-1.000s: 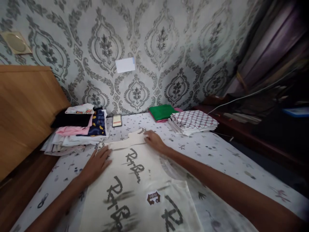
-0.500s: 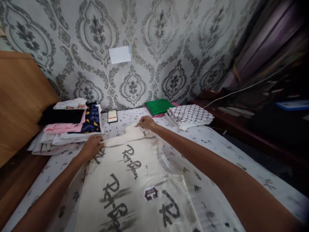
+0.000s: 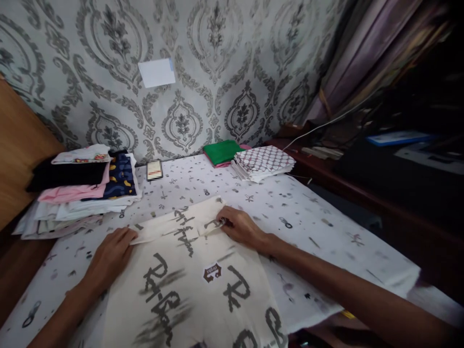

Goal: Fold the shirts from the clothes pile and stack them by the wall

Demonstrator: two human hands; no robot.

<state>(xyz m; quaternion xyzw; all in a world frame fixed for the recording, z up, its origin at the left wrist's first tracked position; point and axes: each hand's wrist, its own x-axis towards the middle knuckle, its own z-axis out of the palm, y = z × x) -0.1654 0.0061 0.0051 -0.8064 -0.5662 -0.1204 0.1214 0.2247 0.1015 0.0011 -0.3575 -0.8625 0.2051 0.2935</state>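
A grey patterned wall [image 3: 217, 96] stands behind the white printed sheet [image 3: 184, 181]. On it lies the cream garment [image 3: 195, 304], its far end now folded back, unlike half a second ago. Folded clothes [image 3: 81, 191] are piled at far left. The right hand [image 3: 241, 227], now nearer, pinches the fold; the left hand [image 3: 115, 249] touches the far-left corner, grip unclear.

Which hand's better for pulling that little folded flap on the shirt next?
Probably the right hand: it seems to be pinching the small folded flap. The left hand is at the left edge of the cream printed shirt, farther from that flap.
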